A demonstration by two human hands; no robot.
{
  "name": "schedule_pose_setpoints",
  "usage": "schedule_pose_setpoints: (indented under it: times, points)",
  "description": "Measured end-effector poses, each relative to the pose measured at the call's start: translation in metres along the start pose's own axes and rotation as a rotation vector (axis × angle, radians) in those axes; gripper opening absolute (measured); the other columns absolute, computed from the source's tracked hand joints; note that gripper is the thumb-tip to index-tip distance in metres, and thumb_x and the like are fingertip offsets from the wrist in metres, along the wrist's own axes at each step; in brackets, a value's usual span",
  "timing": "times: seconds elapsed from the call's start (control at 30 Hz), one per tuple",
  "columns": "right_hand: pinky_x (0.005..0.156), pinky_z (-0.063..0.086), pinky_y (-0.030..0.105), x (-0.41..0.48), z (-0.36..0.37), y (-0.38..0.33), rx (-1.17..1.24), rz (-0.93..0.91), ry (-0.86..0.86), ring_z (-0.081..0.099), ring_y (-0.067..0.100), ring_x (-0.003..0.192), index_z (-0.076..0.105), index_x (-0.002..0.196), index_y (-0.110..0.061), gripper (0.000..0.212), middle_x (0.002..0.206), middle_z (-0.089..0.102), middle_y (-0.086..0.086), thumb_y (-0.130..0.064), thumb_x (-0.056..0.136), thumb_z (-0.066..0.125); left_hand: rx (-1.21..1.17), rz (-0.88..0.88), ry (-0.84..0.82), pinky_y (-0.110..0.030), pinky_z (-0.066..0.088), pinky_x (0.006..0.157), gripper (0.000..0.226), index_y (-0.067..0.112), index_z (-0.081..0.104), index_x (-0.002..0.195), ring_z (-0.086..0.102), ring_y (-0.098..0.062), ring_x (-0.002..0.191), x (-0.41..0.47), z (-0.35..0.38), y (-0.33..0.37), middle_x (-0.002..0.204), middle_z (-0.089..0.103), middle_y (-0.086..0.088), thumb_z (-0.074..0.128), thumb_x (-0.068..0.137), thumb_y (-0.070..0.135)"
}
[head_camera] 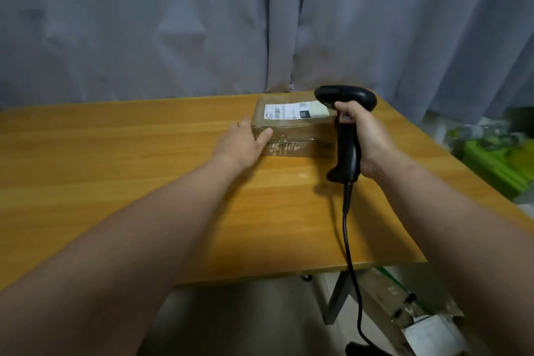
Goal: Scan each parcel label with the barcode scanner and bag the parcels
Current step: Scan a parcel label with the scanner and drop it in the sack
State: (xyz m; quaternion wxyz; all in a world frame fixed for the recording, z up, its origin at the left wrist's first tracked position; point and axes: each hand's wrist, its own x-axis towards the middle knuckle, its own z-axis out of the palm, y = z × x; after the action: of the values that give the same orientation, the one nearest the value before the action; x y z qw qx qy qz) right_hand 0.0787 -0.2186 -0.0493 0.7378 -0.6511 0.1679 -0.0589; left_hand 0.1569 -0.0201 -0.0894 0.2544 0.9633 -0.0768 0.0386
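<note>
A brown cardboard parcel (297, 136) wrapped in clear tape lies at the far right of the wooden table (144, 170). Its white label (291, 111) with a barcode faces up. My left hand (245, 141) rests against the parcel's left end, thumb on the near side and fingers straight along the far corner. My right hand (367, 136) grips the handle of the black barcode scanner (345, 130). The scanner's head hangs over the parcel's right end and points left over the label. Its cable (348, 254) runs down past the table's front edge.
Grey curtains (202, 23) hang right behind the table. Green crates (497, 159) stand off the right edge. Below the front right corner are a metal table leg (336, 298) and cardboard boxes (410, 315) on the floor.
</note>
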Motion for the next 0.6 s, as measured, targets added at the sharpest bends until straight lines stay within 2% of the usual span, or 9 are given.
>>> schedule_pose_setpoints:
  times: [0.07, 0.13, 0.23, 0.3, 0.37, 0.47, 0.5, 0.6]
  points:
    - [0.067, 0.044, 0.029, 0.010, 0.002, -0.009, 0.030, -0.018, -0.009, 0.057, 0.017, 0.078, 0.063, 0.083, -0.019, 0.023, 0.084, 0.062, -0.001, -0.042, 0.085, 0.064, -0.170, -0.069, -0.029, -0.037, 0.030, 0.110, 0.075, 0.004, 0.020, 0.151, 0.036, -0.034, 0.137, 0.003, 0.008, -0.005, 0.151, 0.036, -0.019, 0.035, 0.098, 0.055]
    - [0.066, 0.043, 0.029, 0.017, 0.004, -0.015, 0.011, -0.018, -0.036, 0.055, 0.016, 0.078, 0.062, 0.087, -0.018, 0.027, 0.085, 0.061, -0.001, -0.045, 0.086, 0.062, -0.388, -0.107, -0.053, -0.032, 0.026, 0.112, 0.073, 0.008, 0.021, 0.152, 0.033, -0.027, 0.140, 0.000, 0.015, -0.011, 0.153, 0.035, -0.011, 0.035, 0.098, 0.055]
    - [0.068, 0.043, 0.030, 0.017, 0.009, -0.017, -0.083, -0.001, -0.079, 0.054, 0.018, 0.085, 0.062, 0.095, -0.018, 0.032, 0.094, 0.059, 0.001, -0.049, 0.085, 0.061, -0.748, -0.170, -0.113, -0.038, 0.030, 0.114, 0.068, 0.025, 0.037, 0.147, 0.043, -0.021, 0.133, -0.006, 0.018, -0.013, 0.143, 0.048, 0.002, 0.043, 0.092, 0.064]
    - [0.069, 0.043, 0.031, 0.011, 0.014, -0.015, -0.123, -0.009, -0.076, 0.054, 0.018, 0.086, 0.062, 0.095, -0.019, 0.031, 0.095, 0.059, 0.001, -0.048, 0.086, 0.061, -0.919, -0.266, -0.096, -0.041, 0.033, 0.111, 0.070, 0.031, 0.039, 0.143, 0.047, -0.021, 0.127, -0.014, 0.014, -0.013, 0.137, 0.052, 0.005, 0.047, 0.086, 0.069]
    - [0.070, 0.045, 0.031, -0.001, 0.019, -0.012, -0.139, -0.020, -0.079, 0.056, 0.019, 0.087, 0.062, 0.098, -0.018, 0.032, 0.096, 0.060, 0.003, -0.047, 0.086, 0.062, -0.988, -0.360, -0.015, -0.045, 0.036, 0.109, 0.072, 0.032, 0.035, 0.142, 0.047, -0.024, 0.123, -0.024, 0.006, -0.017, 0.132, 0.050, 0.004, 0.050, 0.083, 0.071]
    - [0.085, 0.056, 0.036, -0.025, 0.024, -0.004, -0.106, 0.003, -0.147, 0.065, 0.025, 0.095, 0.064, 0.108, -0.010, 0.040, 0.106, 0.067, 0.009, -0.044, 0.085, 0.066, -1.044, -0.444, 0.078, -0.048, 0.045, 0.099, 0.059, 0.036, 0.032, 0.136, 0.049, -0.026, 0.113, -0.045, -0.012, -0.033, 0.123, 0.046, 0.003, 0.051, 0.088, 0.063]
    - [0.086, 0.058, 0.037, -0.035, 0.027, -0.001, -0.079, 0.001, -0.166, 0.068, 0.028, 0.096, 0.063, 0.112, -0.009, 0.042, 0.111, 0.067, 0.012, -0.041, 0.086, 0.067, -1.068, -0.461, 0.096, -0.048, 0.047, 0.096, 0.056, 0.037, 0.032, 0.133, 0.050, -0.027, 0.112, -0.053, -0.019, -0.041, 0.123, 0.047, 0.002, 0.053, 0.087, 0.062]
    - [0.074, 0.061, 0.033, -0.068, 0.034, 0.010, -0.011, -0.015, -0.240, 0.072, 0.027, 0.086, 0.057, 0.122, -0.003, 0.047, 0.114, 0.065, 0.018, -0.035, 0.088, 0.067, -1.074, -0.466, 0.142, -0.039, 0.056, 0.077, 0.055, 0.040, 0.034, 0.122, 0.055, -0.030, 0.111, -0.081, -0.042, -0.060, 0.128, 0.048, -0.003, 0.064, 0.080, 0.060]
